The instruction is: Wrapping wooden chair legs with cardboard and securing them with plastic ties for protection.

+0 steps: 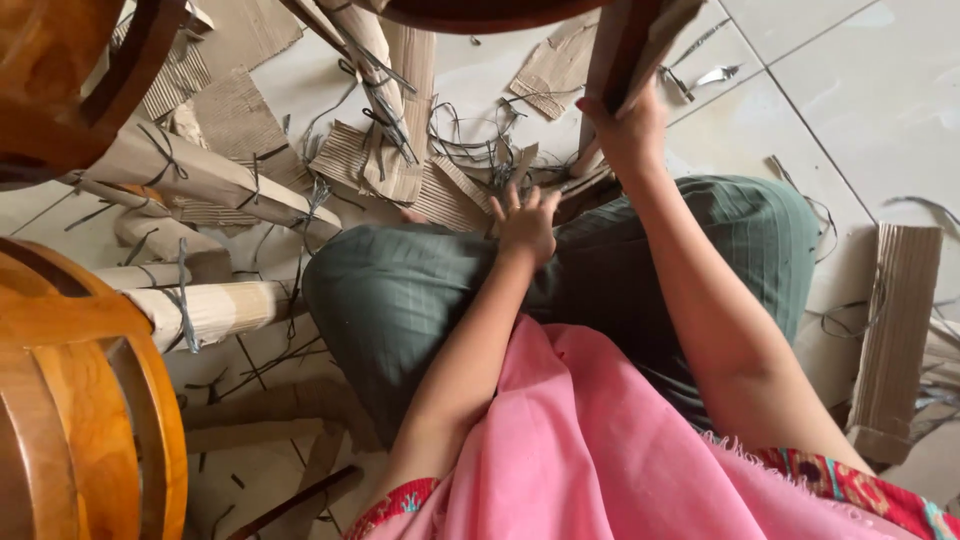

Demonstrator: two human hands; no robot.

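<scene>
Green-trousered lap (420, 290) is filling mid-frame; all positions relative to it. Wooden chair frame (90, 400) is standing to its left. Cardboard-wrapped chair leg (625, 50) is rising just beyond it, right hand (628, 130) clamping around it. Left hand (524, 222) is resting fingers apart at its far edge, touching cardboard scraps (450, 190).

Pale tiled floor (860, 90) littered with cardboard scraps (225, 110); wooden chairs (70, 400) at left.
</scene>
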